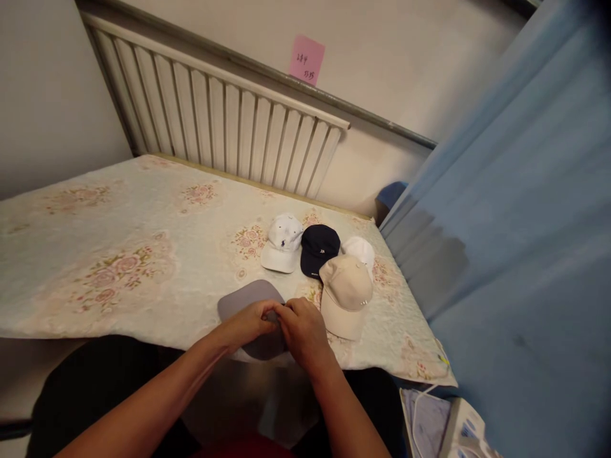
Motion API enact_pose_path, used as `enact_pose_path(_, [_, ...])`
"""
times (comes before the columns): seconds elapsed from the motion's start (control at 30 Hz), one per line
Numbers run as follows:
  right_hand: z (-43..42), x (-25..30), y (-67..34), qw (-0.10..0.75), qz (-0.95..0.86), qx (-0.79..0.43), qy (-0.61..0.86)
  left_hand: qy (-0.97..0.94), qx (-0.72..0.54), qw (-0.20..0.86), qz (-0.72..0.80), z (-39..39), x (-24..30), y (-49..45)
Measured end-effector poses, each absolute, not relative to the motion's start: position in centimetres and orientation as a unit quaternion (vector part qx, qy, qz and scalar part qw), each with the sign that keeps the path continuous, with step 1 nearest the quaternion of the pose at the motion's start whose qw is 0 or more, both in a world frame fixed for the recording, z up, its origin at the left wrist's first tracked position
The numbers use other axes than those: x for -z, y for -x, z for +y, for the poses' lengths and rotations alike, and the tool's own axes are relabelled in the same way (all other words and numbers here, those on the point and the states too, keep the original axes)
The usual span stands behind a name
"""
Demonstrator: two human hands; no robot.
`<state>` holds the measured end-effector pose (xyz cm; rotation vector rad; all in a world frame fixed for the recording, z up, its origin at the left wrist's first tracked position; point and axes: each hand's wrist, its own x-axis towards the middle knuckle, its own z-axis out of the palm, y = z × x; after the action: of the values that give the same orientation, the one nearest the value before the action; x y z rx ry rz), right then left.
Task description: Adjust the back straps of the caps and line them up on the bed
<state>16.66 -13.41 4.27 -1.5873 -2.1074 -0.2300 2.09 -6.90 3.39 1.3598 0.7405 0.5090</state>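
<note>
A grey baseball cap [252,294] is at the near edge of the bed, its brim pointing away to the left. My left hand [255,320] and my right hand [301,327] meet over it with their fingers closed at its strap side, and they hide part of it. Just right of my right hand lies a beige cap [347,286]. Behind it are a black cap [319,247], a white cap with a small dark emblem [285,238] and another white cap [360,250], partly covered by the beige one.
The caps rest on a floral bedspread [157,254]. A white radiator [219,108] runs along the wall under a pink note [307,59]. Blue curtains [487,191] hang on the right. Below them, a box [463,429] and a white cable stand beside the bed.
</note>
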Motion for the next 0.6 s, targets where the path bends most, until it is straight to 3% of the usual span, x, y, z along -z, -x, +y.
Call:
enact_pose_path(0.1, [-13.3,-3.5,-16.9,0.287,-0.757,0.061,0.584,-0.552,-0.218,0.750,0.292,-7.1,-3.1,-2.2])
enact_pose_path(0.33, [-13.2,-3.0,-16.4,0.513,-0.587,-0.145,0.610,-0.448,-0.247,0.806,0.300,-7.6,-2.6,-2.7])
enact_pose_path(0.6, [-13.4,-2.9,-16.0,0.599,-0.462,-0.243,0.607,-0.446,-0.255,0.798,0.315,-7.5,-2.7,-3.2])
